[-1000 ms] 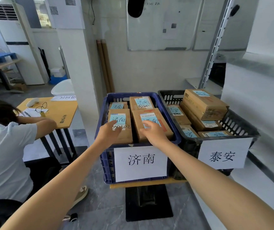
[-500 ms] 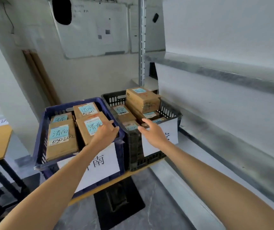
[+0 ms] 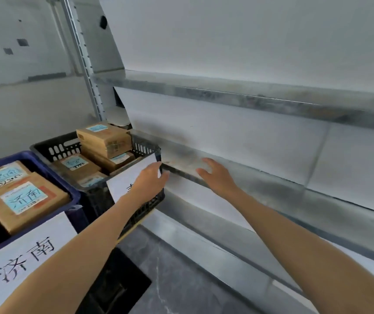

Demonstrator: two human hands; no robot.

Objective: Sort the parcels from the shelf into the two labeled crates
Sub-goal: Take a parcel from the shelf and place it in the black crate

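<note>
- Swung right since half a second ago, the view is now mostly filled by the shelf (image 3: 249,96), and both arms have left the crate tops to reach toward its lower ledge. No parcel shows on the visible boards, which carry only white sheets.
- At near left is the blue crate (image 3: 75,197), fronted by a white paper label (image 3: 22,257). The black crate (image 3: 52,147) stands just to its right, touching the shelf's left end.
- Sorted parcels lie flat in both crates with their blue labels facing up. Those in the blue crate (image 3: 22,200) appear to have their long axes running from the labelled near wall toward the far wall. The top parcel in the black crate (image 3: 104,138) caps a stack.
- The right grip (image 3: 215,175) is wide, with fingers stretched over the ledge and holding nothing.
- The left grip (image 3: 149,180) is loosely curled and empty at the black crate's near right corner; whether it touches the crate cannot be told.
- The step in hand looks like a return to the shelf for another parcel. The next move probably calls for looking further right or lower, since nothing to pick up is in sight.
</note>
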